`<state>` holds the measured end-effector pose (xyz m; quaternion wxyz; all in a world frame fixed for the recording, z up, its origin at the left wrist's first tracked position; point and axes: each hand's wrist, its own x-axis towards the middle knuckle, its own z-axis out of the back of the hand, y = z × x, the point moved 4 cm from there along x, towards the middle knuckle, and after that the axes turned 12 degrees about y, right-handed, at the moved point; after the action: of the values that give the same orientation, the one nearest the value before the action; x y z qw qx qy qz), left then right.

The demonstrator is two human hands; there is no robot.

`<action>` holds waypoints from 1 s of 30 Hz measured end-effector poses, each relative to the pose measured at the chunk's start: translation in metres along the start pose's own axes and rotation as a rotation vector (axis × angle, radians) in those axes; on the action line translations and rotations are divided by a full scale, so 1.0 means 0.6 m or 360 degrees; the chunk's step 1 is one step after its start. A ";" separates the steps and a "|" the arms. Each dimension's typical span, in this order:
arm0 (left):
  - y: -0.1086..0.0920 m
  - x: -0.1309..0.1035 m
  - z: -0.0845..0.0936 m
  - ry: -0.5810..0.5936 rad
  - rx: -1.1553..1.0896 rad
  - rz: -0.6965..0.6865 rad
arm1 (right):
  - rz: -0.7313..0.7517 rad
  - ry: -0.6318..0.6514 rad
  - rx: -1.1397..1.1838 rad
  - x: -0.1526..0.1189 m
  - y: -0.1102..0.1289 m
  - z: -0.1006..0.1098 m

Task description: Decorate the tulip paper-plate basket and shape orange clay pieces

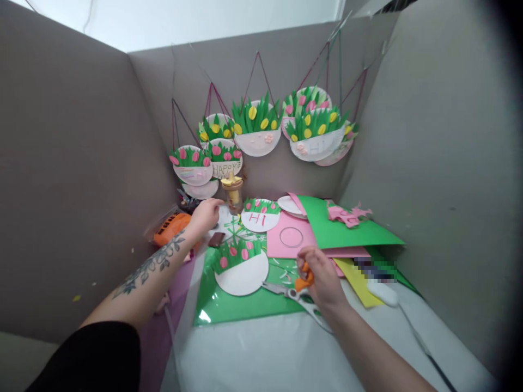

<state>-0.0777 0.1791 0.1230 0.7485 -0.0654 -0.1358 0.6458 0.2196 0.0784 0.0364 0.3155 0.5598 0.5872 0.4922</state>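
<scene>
My right hand [321, 272] is wrapped around the orange handle of a pair of scissors [280, 289], whose blades point left. The blade tips lie at the right edge of a half paper plate [241, 277] with green paper grass and pink paper flowers. That plate lies on a green sheet [253, 311]. My left hand [207, 213] reaches to the back left, beside a clear jar [234, 197] with yellow pieces on top. Its fingers are drawn together, and what they hold, if anything, is hidden. A small brown object [217, 239] lies just below it.
A finished plate reading "Hi" [261, 218] lies behind. Pink paper [281, 247] with a ring [291, 237], green card [347, 231] and pink scraps [349, 214] are at right. An orange packet [172, 228] is at left. Several decorated plates [257, 142] hang on the grey partition.
</scene>
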 end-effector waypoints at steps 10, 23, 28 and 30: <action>-0.303 -0.261 -0.171 0.0867 -0.2754 0.0052 | 0.0269 0.0016 0.0560 -0.034 0.076 -0.068; -0.228 -0.271 -0.119 -0.0064 -0.2998 -0.0239 | 0.1090 0.0448 -0.1117 -0.076 0.000 -0.197; -0.209 -0.258 -0.131 -0.0119 -0.2816 -0.0149 | 0.1005 0.0818 -0.1103 -0.103 -0.014 -0.218; -0.210 -0.261 -0.131 -0.0092 -0.2832 -0.0127 | 0.0961 0.0921 -0.1025 -0.114 -0.011 -0.218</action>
<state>0.0445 0.0112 0.0638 0.4388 -0.6014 -0.6079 0.2762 0.1086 -0.0163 0.0592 0.1409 0.4199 0.2820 0.8511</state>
